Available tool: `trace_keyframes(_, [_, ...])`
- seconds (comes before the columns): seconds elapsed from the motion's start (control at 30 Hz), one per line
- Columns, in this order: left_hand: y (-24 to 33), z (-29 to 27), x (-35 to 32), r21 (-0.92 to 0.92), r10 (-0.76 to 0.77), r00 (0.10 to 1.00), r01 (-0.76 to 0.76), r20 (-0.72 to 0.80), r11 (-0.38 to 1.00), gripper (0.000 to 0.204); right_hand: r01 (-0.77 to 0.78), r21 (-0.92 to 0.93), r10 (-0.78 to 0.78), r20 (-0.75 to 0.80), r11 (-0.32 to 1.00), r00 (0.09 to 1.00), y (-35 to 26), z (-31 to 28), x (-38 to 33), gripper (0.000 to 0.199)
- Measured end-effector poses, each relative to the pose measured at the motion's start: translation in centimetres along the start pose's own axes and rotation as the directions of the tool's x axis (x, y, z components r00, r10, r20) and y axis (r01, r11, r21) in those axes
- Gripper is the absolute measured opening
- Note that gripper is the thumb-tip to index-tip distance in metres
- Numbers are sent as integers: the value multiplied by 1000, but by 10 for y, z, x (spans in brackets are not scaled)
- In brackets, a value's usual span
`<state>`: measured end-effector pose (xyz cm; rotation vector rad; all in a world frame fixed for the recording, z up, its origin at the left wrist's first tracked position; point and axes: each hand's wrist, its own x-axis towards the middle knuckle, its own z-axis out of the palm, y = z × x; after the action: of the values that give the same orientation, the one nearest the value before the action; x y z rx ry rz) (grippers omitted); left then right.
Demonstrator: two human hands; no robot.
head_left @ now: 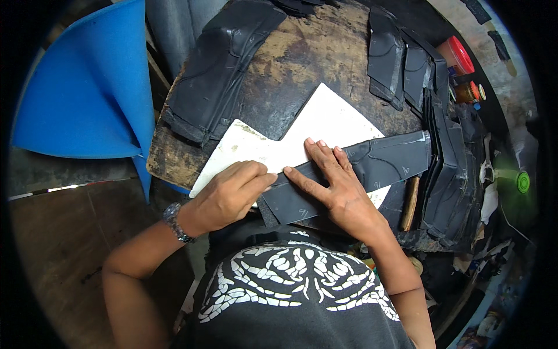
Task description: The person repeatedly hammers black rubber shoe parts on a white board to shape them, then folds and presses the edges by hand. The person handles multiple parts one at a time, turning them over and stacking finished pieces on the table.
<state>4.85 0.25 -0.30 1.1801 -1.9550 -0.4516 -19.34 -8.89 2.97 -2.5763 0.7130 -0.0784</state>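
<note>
A long black leather piece [381, 161] lies across a white cutting board [325, 119] on a worn wooden table [290, 70]. My right hand [334, 183] presses flat on the piece's left part, fingers spread. My left hand [229, 195], with a wristwatch, is curled at the piece's left end, fingertips pinched at its edge; whether it holds a small tool I cannot tell.
Stacks of black leather pieces lie at the back left [221, 70], back right [401, 58] and right edge [453, 168]. A wooden tool handle [410, 203] lies by the right stack. Red-lidded jars [462, 55] stand far right. A blue plastic chair [99, 87] is left.
</note>
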Motion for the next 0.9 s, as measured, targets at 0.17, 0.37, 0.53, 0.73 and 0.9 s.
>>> trace_keyframes(0.17, [-3, -6, -5, 230, 178, 977, -202, 118, 952, 21, -8, -25, 8, 6, 1000, 1000, -1, 1, 0, 67])
trace_keyframes(0.37, [1, -11, -1, 300, 289, 935, -341, 203, 891, 17, 33, -90, -31, 22, 995, 999, -1, 1, 0, 64])
trace_keyframes(0.53, [0, -9, -6, 252, 226, 962, -259, 154, 932, 21, 13, -112, -9, 33, 994, 999, -5, 2, 0, 68])
trace_keyframes(0.73, [1, -9, -21, 215, 157, 980, -180, 120, 960, 23, 21, -153, -15, 41, 988, 999, -6, 3, 1, 70])
trace_keyframes(0.9, [-1, -10, -25, 191, 148, 978, -174, 145, 966, 21, 89, -293, -78, 50, 952, 996, -17, 6, 3, 78])
